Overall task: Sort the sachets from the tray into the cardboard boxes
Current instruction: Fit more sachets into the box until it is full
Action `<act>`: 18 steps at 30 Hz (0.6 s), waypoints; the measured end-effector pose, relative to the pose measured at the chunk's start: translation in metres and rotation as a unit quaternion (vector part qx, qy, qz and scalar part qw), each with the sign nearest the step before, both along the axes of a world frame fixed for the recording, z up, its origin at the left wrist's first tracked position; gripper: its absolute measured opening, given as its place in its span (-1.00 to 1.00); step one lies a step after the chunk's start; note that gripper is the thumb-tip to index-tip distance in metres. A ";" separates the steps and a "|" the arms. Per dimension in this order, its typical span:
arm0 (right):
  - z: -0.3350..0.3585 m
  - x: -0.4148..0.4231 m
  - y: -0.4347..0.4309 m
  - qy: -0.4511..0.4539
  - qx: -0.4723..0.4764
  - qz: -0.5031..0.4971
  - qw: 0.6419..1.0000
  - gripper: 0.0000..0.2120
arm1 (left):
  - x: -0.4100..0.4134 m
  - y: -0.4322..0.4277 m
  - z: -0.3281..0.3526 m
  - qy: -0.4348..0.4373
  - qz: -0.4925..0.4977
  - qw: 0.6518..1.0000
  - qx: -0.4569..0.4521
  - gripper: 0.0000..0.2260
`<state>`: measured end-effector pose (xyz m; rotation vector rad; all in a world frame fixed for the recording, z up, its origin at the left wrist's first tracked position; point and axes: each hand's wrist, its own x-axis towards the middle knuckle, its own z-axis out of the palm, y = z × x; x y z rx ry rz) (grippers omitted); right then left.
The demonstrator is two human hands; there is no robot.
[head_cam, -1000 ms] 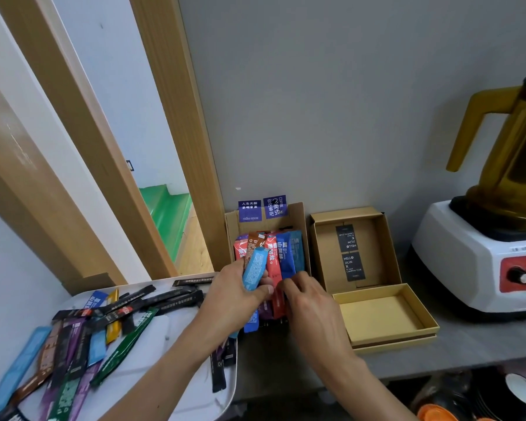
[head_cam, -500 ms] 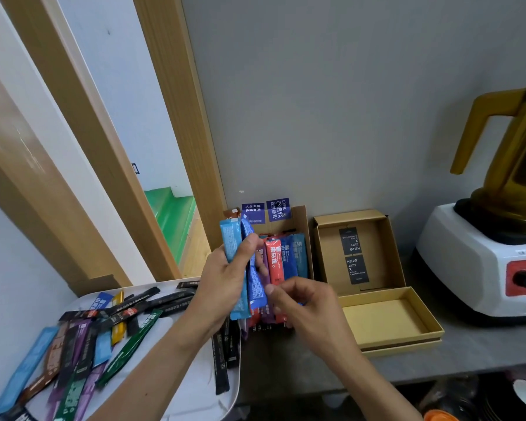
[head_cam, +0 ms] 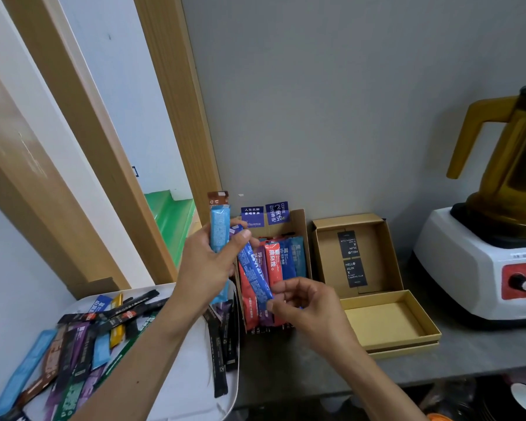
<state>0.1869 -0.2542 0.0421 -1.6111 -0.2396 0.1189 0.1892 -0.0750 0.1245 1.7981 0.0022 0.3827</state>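
Counts: two cardboard boxes, left box (head_cam: pixel 302 220) and right box (head_cam: pixel 325 259), one tray (head_cam: pixel 192 384), two hands. Gripping at least three sachets in left hand (head_cam: pixel 207 262), fingers curled round them: light blue sachet (head_cam: pixel 220 232) upright, brown sachet (head_cam: pixel 217 198) peeking behind, dark blue sachet (head_cam: pixel 254 275) slanting down right. Pinching its lower end with right hand (head_cam: pixel 307 305), thumb against fingertips. Hovering over left box, packed with at least five glossy flat sticks. Right box showing bare kraft card. Lying heaped on smooth white tray, near left: loose sachets (head_cam: pixel 82 338), uncountable.
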 end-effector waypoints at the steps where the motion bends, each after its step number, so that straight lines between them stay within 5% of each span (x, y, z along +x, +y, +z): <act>1: 0.000 0.001 -0.001 -0.021 -0.021 -0.017 0.999 -0.87 | 0.001 0.003 0.001 -0.003 -0.006 1.000 -0.003 -0.83; 6: 0.004 0.002 0.001 -0.057 -0.030 0.001 0.998 -0.83 | 0.004 0.008 0.008 0.040 -0.045 0.992 -0.108 -0.89; 10: 0.004 0.004 0.007 -0.067 0.015 0.009 0.998 -0.77 | 0.003 0.005 0.009 0.061 -0.070 0.984 -0.151 -0.76; 18: -0.007 0.003 0.005 -0.266 -0.094 -0.138 0.950 -0.66 | -0.001 0.010 0.005 0.049 -0.001 0.999 -0.010 -0.85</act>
